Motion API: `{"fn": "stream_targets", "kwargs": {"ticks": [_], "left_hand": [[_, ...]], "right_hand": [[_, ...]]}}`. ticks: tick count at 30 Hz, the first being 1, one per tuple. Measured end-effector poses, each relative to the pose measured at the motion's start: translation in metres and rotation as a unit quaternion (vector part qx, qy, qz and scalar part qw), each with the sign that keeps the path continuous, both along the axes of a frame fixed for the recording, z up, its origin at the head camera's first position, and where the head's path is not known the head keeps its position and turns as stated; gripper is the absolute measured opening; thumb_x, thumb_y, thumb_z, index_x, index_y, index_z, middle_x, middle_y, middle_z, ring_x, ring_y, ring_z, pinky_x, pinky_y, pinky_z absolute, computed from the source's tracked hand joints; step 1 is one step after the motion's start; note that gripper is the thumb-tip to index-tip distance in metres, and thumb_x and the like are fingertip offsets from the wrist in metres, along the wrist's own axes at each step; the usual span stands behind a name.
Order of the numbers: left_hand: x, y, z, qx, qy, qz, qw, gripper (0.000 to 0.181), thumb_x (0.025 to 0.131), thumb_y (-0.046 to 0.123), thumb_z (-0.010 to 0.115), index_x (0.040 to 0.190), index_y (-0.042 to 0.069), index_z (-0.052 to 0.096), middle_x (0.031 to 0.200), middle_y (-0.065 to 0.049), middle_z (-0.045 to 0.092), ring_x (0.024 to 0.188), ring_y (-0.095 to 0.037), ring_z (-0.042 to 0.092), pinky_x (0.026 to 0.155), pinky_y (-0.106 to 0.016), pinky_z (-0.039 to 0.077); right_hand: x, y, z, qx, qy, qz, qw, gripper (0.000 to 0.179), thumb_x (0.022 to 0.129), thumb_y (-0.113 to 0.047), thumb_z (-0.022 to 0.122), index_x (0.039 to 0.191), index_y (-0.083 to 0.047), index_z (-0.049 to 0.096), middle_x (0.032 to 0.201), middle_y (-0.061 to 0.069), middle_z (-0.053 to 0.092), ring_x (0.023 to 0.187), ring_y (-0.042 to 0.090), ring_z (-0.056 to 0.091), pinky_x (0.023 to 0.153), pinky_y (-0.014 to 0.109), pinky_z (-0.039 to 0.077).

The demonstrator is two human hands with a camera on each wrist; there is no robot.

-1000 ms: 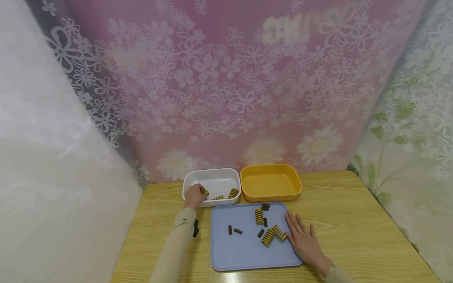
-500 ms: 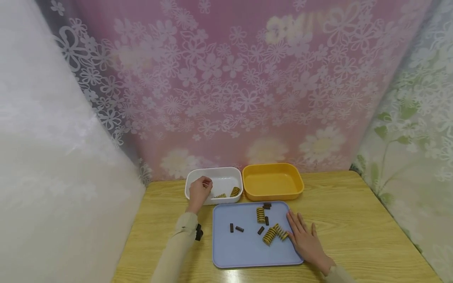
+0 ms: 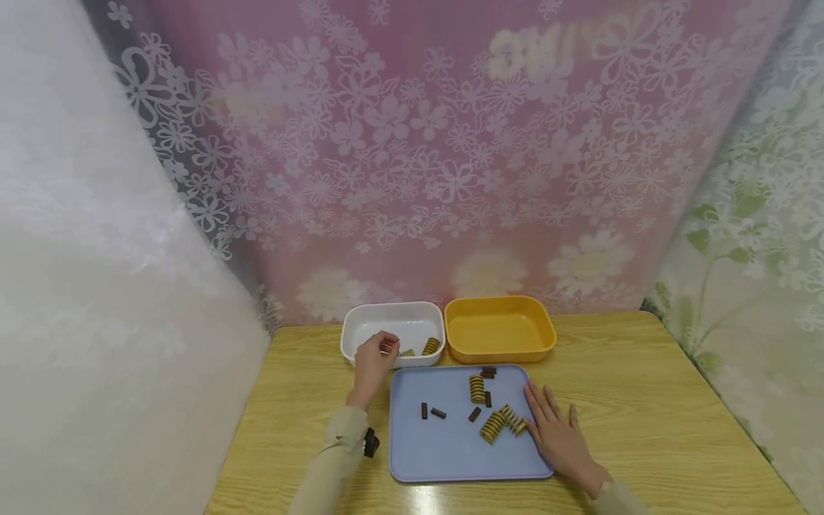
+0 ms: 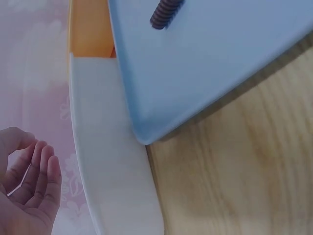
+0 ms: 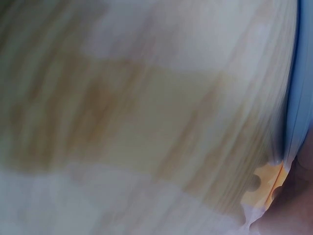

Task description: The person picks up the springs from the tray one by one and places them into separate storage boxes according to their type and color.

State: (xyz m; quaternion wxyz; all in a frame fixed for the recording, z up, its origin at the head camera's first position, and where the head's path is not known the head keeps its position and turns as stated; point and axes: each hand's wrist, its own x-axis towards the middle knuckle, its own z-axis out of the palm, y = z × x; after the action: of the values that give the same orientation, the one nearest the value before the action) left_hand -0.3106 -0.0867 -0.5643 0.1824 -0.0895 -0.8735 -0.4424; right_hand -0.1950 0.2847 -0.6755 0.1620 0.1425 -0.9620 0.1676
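My left hand (image 3: pixel 375 363) is over the front rim of the white bin (image 3: pixel 360 322), fingers loosely curled. In the left wrist view, that hand (image 4: pixel 30 183) shows nothing between thumb and fingertips. Inside the bin, a yellow-and-black coil spring (image 3: pixel 431 346) lies at the right, and a paler spring (image 3: pixel 407 352) is partly hidden by the hand. On the blue tray (image 3: pixel 438 458) lie a standing-out yellow spring (image 3: pixel 477 388), two more yellow springs (image 3: pixel 493 426) together, and several small dark springs (image 3: pixel 438 413). My right hand (image 3: pixel 558 438) rests, fingers straight, on the tray's right edge.
A yellow bin (image 3: pixel 498 329) stands right of the white one, behind the tray. All stand on a wood-grain table (image 3: pixel 618 386). A patterned curtain (image 3: pixel 412 179) hangs directly behind the bins.
A second ago my left hand held a yellow spring in the white bin. It has let go and moved back toward the front rim. My right hand stays put; the head view shifts slightly.
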Motion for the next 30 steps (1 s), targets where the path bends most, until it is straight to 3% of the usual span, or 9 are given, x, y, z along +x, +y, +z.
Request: {"fn": "stream_targets", "kwargs": {"ticks": [4,8,11,15,20,25,30], "left_hand": [[0.006,0.004,-0.008,0.006,-0.007,-0.007,0.9999,0.005,0.089,0.005,0.074,0.093,0.002,0.073,0.084,-0.006,0.072,0.075,-0.019,0.071,0.066,-0.027,0.058],[0.012,0.01,-0.016,0.007,-0.008,-0.016,0.9998,0.004,0.088,0.003,0.075,0.091,0.003,0.073,0.083,-0.006,0.072,0.074,-0.018,0.07,0.065,-0.025,0.058],[0.017,0.016,-0.025,0.003,-0.012,-0.021,0.9997,0.004,0.088,0.002,0.075,0.091,0.002,0.073,0.082,-0.006,0.072,0.073,-0.018,0.069,0.064,-0.024,0.057],[0.028,0.024,-0.037,-0.01,-0.025,-0.037,0.9989,0.005,0.087,0.002,0.076,0.091,0.002,0.072,0.082,-0.006,0.072,0.073,-0.017,0.068,0.065,-0.023,0.056],[0.044,0.03,-0.049,-0.04,-0.062,-0.082,0.9939,0.01,0.083,0.002,0.08,0.09,0.003,0.072,0.082,-0.006,0.072,0.072,-0.016,0.069,0.065,-0.022,0.055],[0.056,0.033,-0.056,-0.063,-0.096,-0.105,0.9878,0.023,0.074,0.002,0.088,0.089,0.001,0.07,0.083,-0.009,0.071,0.07,-0.018,0.066,0.064,-0.021,0.051],[0.063,0.034,-0.059,-0.048,-0.1,-0.106,0.9882,0.028,0.07,-0.005,0.088,0.091,-0.002,0.068,0.082,-0.012,0.07,0.069,-0.019,0.068,0.062,-0.02,0.053]], "right_hand": [[0.001,-0.001,0.002,-0.005,0.007,0.0,1.0,0.057,0.107,-0.037,0.047,0.157,-0.01,0.036,0.167,0.002,0.026,0.151,0.037,0.025,0.102,0.082,0.02],[0.001,0.0,0.0,-0.001,0.008,0.0,1.0,0.058,0.109,-0.04,0.041,0.16,-0.014,0.031,0.169,-0.003,0.019,0.155,0.029,0.015,0.103,0.082,0.02],[0.001,0.0,0.001,-0.005,0.009,0.001,0.9999,0.057,0.107,-0.037,0.047,0.157,-0.011,0.036,0.168,0.0,0.024,0.154,0.031,0.019,0.102,0.082,0.021],[0.002,-0.002,0.007,-0.003,-0.012,-0.002,0.9999,0.058,0.105,-0.032,0.053,0.156,-0.008,0.039,0.165,0.005,0.03,0.151,0.038,0.025,0.103,0.082,0.02],[0.003,-0.005,0.017,0.013,-0.054,-0.012,0.9984,0.059,0.105,-0.03,0.055,0.155,-0.006,0.039,0.164,0.01,0.032,0.148,0.042,0.028,0.106,0.081,0.017],[0.003,-0.006,0.021,0.02,-0.073,-0.015,0.997,0.058,0.105,-0.029,0.055,0.155,-0.005,0.039,0.163,0.012,0.032,0.148,0.043,0.028,0.107,0.08,0.016],[0.004,-0.006,0.022,0.015,-0.072,-0.013,0.9972,0.058,0.104,-0.028,0.056,0.155,-0.004,0.039,0.163,0.014,0.033,0.148,0.044,0.028,0.107,0.081,0.016]]}}
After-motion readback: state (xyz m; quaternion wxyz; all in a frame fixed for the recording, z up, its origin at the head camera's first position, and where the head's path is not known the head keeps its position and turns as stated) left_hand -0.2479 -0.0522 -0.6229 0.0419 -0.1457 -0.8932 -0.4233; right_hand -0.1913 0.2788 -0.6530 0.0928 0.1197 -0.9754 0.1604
